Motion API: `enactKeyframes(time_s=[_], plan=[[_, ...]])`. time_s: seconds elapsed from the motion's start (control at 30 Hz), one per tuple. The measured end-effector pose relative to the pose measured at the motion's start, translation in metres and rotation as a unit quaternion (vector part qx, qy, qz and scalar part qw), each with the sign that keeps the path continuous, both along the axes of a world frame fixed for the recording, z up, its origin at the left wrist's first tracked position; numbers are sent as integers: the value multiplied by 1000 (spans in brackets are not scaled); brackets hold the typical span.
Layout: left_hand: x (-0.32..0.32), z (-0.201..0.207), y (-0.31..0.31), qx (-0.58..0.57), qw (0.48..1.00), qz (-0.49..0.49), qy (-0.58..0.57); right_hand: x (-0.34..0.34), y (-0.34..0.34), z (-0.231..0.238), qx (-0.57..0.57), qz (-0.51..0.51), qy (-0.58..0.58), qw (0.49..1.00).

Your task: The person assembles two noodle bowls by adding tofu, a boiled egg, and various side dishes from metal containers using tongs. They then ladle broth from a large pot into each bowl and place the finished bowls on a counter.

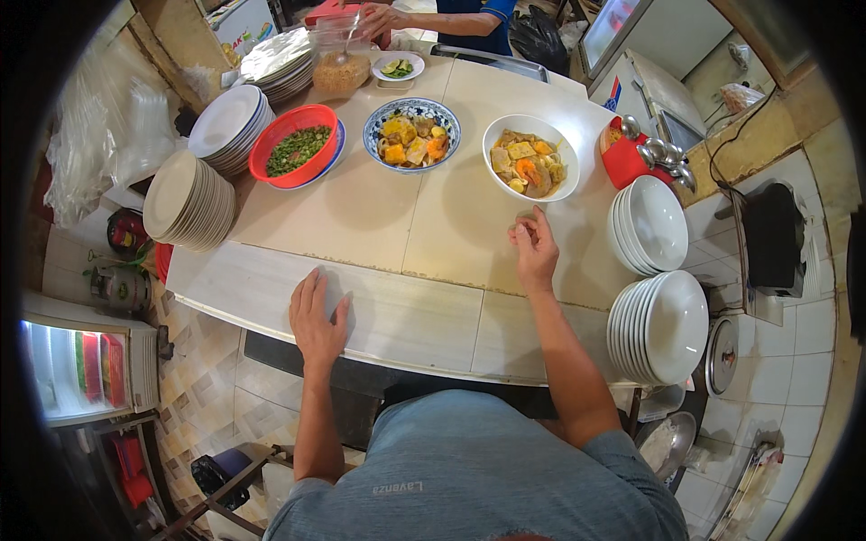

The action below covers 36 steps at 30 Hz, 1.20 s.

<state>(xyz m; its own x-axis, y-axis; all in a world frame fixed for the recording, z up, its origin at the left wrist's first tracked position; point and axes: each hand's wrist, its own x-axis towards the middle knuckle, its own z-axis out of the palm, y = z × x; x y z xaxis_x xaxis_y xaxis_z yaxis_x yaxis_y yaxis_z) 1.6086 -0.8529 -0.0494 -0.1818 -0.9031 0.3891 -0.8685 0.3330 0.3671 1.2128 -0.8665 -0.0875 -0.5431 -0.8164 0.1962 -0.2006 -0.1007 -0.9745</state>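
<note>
My left hand rests on the pale strip at the counter's near edge, fingers stretched out and nothing in it. My right hand hovers or rests just below a white bowl of cut food in broth, its fingers loosely bent and empty. One fingertip comes close to the bowl's rim; whether it touches, I cannot tell. Left of that bowl stands a blue-and-white patterned bowl with similar yellow and orange pieces. Farther left, a red bowl of chopped greens sits on a blue-rimmed plate.
Stacked plates line the counter's left end; white bowls and plates are piled at the right. Spoons stand in a red holder. Behind are a lime dish, a bag of brown crumbs and another person's hand.
</note>
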Motion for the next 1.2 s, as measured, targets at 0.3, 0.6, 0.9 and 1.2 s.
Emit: enactKeyframes(time_s=[0.3, 0.6, 0.9, 1.2], plan=[[2, 3, -1, 6, 1000, 6, 3, -20, -32, 44, 40, 41, -441, 896], [-2, 8, -9, 23, 998, 1, 59, -34, -116, 40, -36, 0, -522, 852], [-114, 45, -143, 384, 591, -86, 704, -43, -47, 20, 69, -26, 113, 991], [-147, 45, -212, 408, 557, -127, 712, -32, -46, 8, 59, -61, 277, 957]])
